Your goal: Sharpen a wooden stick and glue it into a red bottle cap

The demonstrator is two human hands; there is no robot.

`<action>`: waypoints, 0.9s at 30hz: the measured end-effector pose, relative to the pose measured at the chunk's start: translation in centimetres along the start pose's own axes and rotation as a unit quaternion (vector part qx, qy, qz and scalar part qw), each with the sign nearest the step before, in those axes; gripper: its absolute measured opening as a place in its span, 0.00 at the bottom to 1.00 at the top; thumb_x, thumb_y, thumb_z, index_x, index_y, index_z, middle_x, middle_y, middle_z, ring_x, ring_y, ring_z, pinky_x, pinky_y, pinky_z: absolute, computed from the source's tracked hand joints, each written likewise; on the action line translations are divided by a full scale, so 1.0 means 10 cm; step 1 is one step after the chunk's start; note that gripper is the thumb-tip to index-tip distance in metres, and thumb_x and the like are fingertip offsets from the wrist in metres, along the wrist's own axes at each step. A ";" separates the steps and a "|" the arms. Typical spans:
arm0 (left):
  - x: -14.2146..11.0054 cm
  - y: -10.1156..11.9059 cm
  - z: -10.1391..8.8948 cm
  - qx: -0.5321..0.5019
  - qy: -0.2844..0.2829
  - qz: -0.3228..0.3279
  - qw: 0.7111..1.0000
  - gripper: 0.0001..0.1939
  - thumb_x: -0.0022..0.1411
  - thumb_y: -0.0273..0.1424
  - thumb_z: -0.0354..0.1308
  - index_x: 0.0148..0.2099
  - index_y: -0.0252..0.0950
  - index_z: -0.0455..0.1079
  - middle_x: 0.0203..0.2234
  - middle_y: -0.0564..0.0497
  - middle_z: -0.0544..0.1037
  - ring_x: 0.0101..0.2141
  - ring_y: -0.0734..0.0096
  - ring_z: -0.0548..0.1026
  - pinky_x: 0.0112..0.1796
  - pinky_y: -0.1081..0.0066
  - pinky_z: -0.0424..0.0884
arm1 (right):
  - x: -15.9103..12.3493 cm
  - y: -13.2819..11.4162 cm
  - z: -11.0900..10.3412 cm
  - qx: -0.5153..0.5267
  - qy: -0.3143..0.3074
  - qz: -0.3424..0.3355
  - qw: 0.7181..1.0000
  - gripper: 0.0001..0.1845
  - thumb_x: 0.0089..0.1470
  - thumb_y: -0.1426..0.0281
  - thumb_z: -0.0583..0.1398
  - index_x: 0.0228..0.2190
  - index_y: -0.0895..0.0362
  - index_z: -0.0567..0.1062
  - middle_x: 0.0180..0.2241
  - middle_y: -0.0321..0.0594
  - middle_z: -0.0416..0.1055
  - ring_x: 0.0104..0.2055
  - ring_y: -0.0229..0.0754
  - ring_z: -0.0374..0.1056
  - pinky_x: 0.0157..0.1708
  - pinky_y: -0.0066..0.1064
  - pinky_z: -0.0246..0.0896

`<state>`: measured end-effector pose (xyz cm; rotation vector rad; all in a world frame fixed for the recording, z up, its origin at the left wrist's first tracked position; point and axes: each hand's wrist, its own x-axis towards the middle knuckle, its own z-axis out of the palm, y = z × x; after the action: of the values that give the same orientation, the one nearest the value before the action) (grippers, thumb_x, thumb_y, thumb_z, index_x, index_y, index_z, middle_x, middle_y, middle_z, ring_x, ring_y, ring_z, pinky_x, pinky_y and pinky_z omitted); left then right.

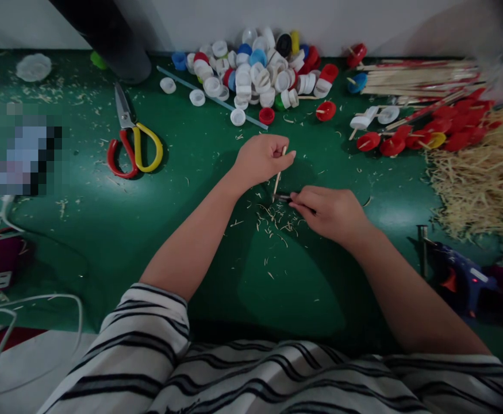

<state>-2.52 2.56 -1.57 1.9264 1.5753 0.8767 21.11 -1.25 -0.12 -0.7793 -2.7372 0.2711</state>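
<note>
In the head view, my left hand [262, 158] is closed around a thin wooden stick [278, 177], whose lower end points down toward the table. My right hand [331, 213] pinches a small dark blade-like tool [283, 197], its tip touching or very close to the stick's lower end. Most of that tool is hidden by my fingers, so its exact kind is unclear. Thin curled wood shavings [277, 221] lie scattered on the green tabletop [217, 270] just below both hands.
A heap of bottle caps [255, 77] lies at the back. Scissors [130, 138] are at left, near a blurred phone [27, 155] and white cable [79, 310]. At right are sticks [415, 80], red caps on sticks [445, 129], straw-like fibres [479, 178] and a blue glue gun [467, 276].
</note>
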 end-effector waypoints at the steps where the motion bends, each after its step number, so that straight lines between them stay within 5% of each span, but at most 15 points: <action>1: 0.01 -0.01 0.00 -0.006 0.008 0.000 1.000 0.23 0.69 0.41 0.59 0.27 0.41 0.52 0.21 0.55 0.55 0.26 0.69 0.60 0.32 0.65 0.55 | -0.01 -0.01 0.00 -0.005 -0.007 -0.009 1.000 0.15 0.73 0.66 0.56 0.36 0.53 0.79 0.33 0.38 0.82 0.34 0.41 0.75 0.25 0.34 0.48; 12: 0.04 -0.11 0.03 -0.042 0.060 0.001 0.997 0.26 0.71 0.47 0.58 0.28 0.41 0.52 0.22 0.56 0.51 0.27 0.71 0.59 0.32 0.66 0.56 | 0.06 0.07 0.13 -0.047 0.090 0.052 0.993 0.17 0.75 0.64 0.56 0.36 0.52 0.81 0.37 0.40 0.84 0.37 0.40 0.76 0.27 0.34 0.54; 27: 0.07 -0.30 0.11 -0.074 0.070 0.062 0.993 0.30 0.72 0.56 0.57 0.29 0.41 0.52 0.23 0.55 0.53 0.27 0.70 0.62 0.32 0.65 0.60 | 0.07 0.05 0.05 0.008 0.018 0.027 0.999 0.12 0.71 0.66 0.59 0.36 0.52 0.79 0.36 0.37 0.84 0.36 0.42 0.77 0.26 0.34 0.50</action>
<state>-3.59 3.90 -4.41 1.9086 1.4360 1.1704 20.66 -0.51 -0.59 -0.8475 -2.6794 0.2877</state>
